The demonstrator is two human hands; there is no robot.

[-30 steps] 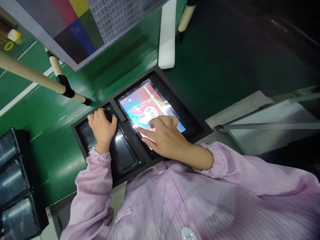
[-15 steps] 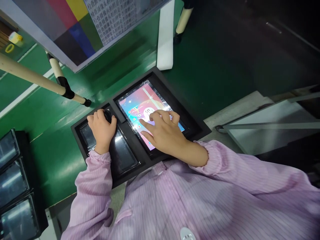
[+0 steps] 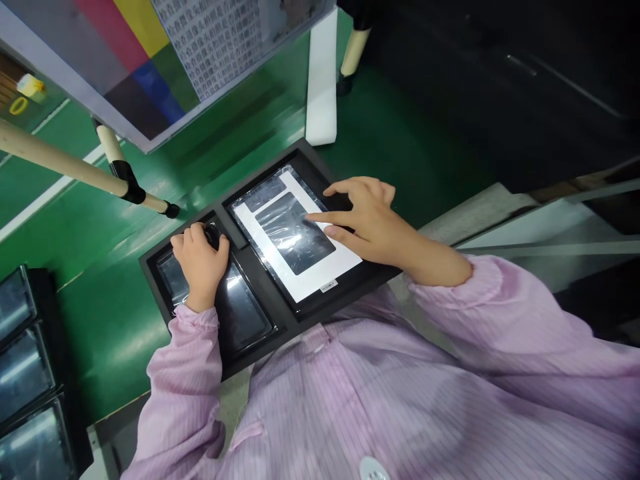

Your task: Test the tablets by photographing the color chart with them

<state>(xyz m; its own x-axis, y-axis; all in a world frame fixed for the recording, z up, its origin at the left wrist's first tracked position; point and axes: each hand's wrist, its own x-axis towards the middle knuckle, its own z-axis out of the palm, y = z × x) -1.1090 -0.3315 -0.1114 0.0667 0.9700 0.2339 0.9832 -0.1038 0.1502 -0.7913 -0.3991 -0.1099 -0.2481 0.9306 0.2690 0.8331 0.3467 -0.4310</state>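
A black foam tray (image 3: 287, 313) with two recesses lies in front of me. In its right recess rests a tablet (image 3: 305, 283), lit with a white screen around a dark rectangular picture, glossy film over it. My right hand (image 3: 373, 223) is over the tablet's right side, fingers apart, its index fingertip at the dark picture; touching or just above I cannot tell. The left recess holds a second tablet (image 3: 245, 310) with a dark screen. Across its upper end lies my left hand (image 3: 203, 263), fingers curled around something black and shiny (image 3: 213, 235), mostly hidden.
A printed board (image 3: 200, 113) with colour blocks and text stands beyond the tray, near cream pipe legs (image 3: 65, 157). White foam (image 3: 321, 87) lies behind the tray on the green tabletop (image 3: 107, 320). More dark-screened tablets (image 3: 23, 360) sit in black holders at left.
The right tablet's screen has gone from a colourful home screen to a white one with a dark picture. My right hand has moved right and up; my left hand keeps its place on the tray.
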